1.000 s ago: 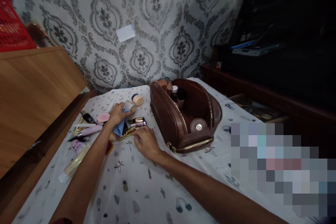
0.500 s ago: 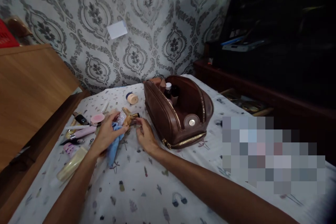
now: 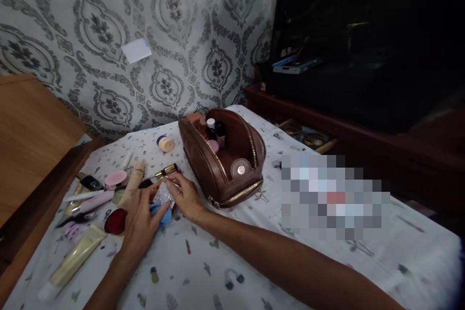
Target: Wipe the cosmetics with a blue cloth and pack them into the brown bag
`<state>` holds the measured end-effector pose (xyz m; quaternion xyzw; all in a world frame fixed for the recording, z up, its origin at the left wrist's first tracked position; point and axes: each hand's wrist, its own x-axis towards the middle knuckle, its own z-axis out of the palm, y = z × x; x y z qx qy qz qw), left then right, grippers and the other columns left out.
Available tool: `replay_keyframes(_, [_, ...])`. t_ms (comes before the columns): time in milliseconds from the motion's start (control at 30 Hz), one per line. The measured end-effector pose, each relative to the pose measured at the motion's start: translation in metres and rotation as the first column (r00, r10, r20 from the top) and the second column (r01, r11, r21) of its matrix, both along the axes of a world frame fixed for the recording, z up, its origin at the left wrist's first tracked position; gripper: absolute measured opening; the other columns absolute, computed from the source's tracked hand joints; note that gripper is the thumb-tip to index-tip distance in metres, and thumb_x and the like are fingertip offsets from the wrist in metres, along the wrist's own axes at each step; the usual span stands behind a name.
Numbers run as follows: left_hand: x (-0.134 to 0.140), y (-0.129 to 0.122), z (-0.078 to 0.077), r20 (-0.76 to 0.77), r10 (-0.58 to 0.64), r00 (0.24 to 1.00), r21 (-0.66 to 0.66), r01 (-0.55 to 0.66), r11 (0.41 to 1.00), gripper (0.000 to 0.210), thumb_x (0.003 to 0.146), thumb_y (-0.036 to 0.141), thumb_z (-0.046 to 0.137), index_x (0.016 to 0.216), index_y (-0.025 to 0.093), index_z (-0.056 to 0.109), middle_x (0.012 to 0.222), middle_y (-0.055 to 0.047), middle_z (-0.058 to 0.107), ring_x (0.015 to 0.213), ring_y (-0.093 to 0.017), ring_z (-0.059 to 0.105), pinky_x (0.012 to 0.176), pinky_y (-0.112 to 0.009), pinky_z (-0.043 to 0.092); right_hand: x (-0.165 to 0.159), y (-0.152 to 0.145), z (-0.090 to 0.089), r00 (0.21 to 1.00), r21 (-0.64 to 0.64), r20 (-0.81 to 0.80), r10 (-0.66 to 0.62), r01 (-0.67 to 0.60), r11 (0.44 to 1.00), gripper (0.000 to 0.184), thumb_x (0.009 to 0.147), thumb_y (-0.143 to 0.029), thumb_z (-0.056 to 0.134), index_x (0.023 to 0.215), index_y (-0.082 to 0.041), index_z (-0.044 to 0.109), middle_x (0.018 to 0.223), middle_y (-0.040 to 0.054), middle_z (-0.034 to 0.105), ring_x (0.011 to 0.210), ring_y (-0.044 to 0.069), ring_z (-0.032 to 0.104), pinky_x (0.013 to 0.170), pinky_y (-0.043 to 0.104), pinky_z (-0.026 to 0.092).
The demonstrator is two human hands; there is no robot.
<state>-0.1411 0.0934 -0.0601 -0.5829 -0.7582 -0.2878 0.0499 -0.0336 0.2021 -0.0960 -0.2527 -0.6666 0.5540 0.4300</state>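
My left hand [image 3: 140, 215] is closed, its thumb pressing a blue cloth [image 3: 166, 215] against a silver glittery item [image 3: 163, 194], possibly a compact. My right hand [image 3: 186, 198] curls its fingers at the other side of this glittery item, pinching its edge. Just beyond the fingers lies a black-and-gold tube [image 3: 166, 170]. A beige tube [image 3: 135, 181] and a dark red round case [image 3: 115, 222] lie beside my left hand. To the right of my hands stands a brown leather toiletry bag [image 3: 203, 160], unzipped, with a white-capped bottle [image 3: 210, 128] inside.
More cosmetics lie at the left, among them a pink round compact [image 3: 115, 179], a lilac tube [image 3: 92, 202] and a pale yellow tube [image 3: 78, 256]. A beige jar [image 3: 165, 143] lies behind. A wooden panel [image 3: 32, 126] borders the left; an open drawer [image 3: 308, 138] is at the right.
The view has turned right and the cosmetics show more fully. The blue cloth, earlier hanging down from my left hand, is now bunched at the glittery item. My right hand has closed in on that item.
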Motion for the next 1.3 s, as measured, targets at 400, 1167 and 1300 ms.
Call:
replay_keyframes(400, [-0.002, -0.034, -0.029, -0.317, 0.061, 0.946, -0.069, -0.088, 0.994, 0.064, 0.095, 0.061, 0.038, 0.14, 0.016, 0.048, 0.129, -0.018, 0.059, 0.121, -0.04, 0.055, 0.1, -0.062, 0.047, 0.0, -0.002, 0.006, 0.968, 0.124, 0.191, -0.161, 0.139, 0.983, 0.012, 0.093, -0.022, 0.049, 0.098, -0.021, 0.06, 0.095, 0.0047, 0.068, 0.089, 0.019, 0.063, 0.082, 0.03, 0.049])
replay_keyframes(1167, [0.001, -0.016, -0.015, -0.36, 0.127, 0.924, -0.101, -0.174, 0.98, 0.04, 0.102, 0.025, 0.034, 0.135, 0.013, 0.053, 0.131, -0.02, 0.061, 0.123, -0.033, 0.057, 0.1, -0.051, 0.049, 0.009, -0.016, 0.016, 0.838, 0.489, 0.494, -0.233, -0.046, 0.871, 0.039, 0.09, -0.031, 0.061, 0.127, -0.017, 0.063, 0.138, 0.0177, 0.053, 0.126, 0.035, 0.045, 0.105, 0.051, 0.039])
replay_keyframes(1300, [-0.004, -0.02, -0.01, -0.192, 0.065, 0.979, -0.068, -0.079, 0.995, 0.037, 0.102, 0.022, 0.035, 0.133, 0.021, 0.054, 0.122, -0.009, 0.069, 0.111, -0.023, 0.066, 0.094, -0.037, 0.054, 0.007, -0.017, 0.01, 0.834, 0.578, 0.474, -0.283, -0.053, 0.814, 0.034, 0.093, -0.03, 0.057, 0.124, -0.017, 0.065, 0.135, 0.0171, 0.054, 0.126, 0.033, 0.045, 0.106, 0.048, 0.038])
